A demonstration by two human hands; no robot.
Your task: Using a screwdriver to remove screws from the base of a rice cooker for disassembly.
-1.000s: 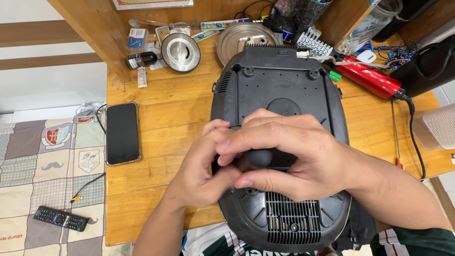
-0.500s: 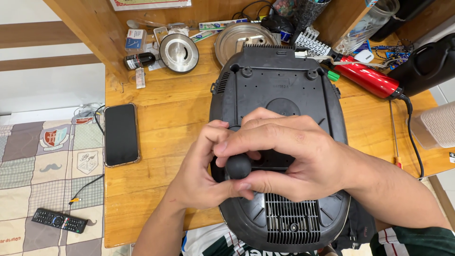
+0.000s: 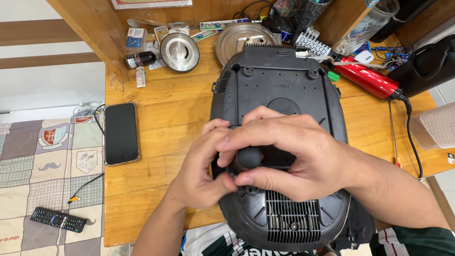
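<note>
A dark grey appliance (image 3: 279, 90) lies upside down on the wooden table (image 3: 161, 128), its underside with vent slots facing me. Both hands are cupped together over its middle. My right hand (image 3: 289, 156) curls around a small black round-ended handle (image 3: 249, 156), thumb below it and fingers above. My left hand (image 3: 204, 170) presses in from the left, its fingertips touching the same handle. What lies under the handle is hidden by my fingers.
A black phone (image 3: 121, 133) lies to the left on the table. At the back are a round metal lid (image 3: 179, 51), a metal bowl (image 3: 239, 40), a red tool (image 3: 367, 78) with a black cord, and clutter. A remote (image 3: 58, 220) rests on the patchwork cover.
The black handle has come into sight between my fingers as my hands shifted slightly; the appliance has stayed in place.
</note>
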